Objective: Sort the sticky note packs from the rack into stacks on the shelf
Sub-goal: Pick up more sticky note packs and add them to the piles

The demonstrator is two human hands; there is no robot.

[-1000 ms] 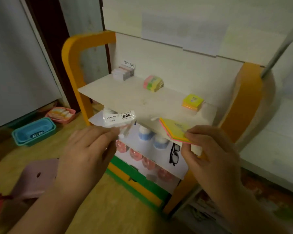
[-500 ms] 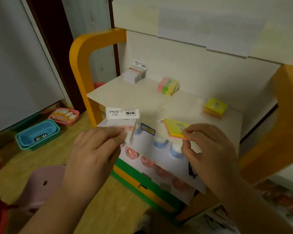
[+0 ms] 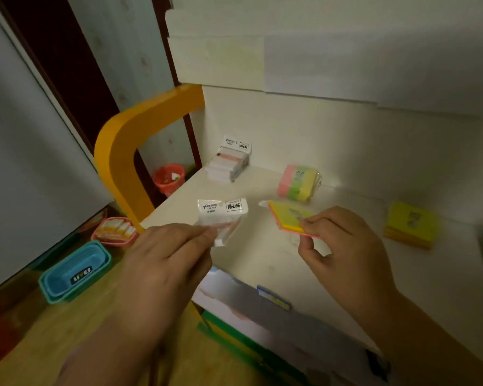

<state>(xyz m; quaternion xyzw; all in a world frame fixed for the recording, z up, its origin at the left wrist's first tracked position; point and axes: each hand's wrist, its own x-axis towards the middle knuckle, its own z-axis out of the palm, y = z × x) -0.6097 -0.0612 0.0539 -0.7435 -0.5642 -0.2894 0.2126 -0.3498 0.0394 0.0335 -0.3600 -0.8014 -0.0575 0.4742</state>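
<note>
— Holding what, in each grip?

— Your left hand (image 3: 162, 263) pinches a white wrapped pack (image 3: 222, 215); your right hand (image 3: 346, 252) pinches a yellow-and-pink pack (image 3: 289, 218), both above the shelf (image 3: 262, 254).

— Stock already shelved?

— White stack (image 3: 227, 165) at the back, pink-green-yellow pack (image 3: 299, 182) beside it, yellow stack (image 3: 411, 225) at right.

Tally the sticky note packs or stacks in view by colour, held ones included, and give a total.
White packs or stacks with printed labels: 2, the stack at the back of the shelf and the pack in the left hand
Yellow packs: 2, the one on the shelf at right and the pink-edged one in the right hand
Pink-green-yellow striped packs: 1
Total: 5
</note>
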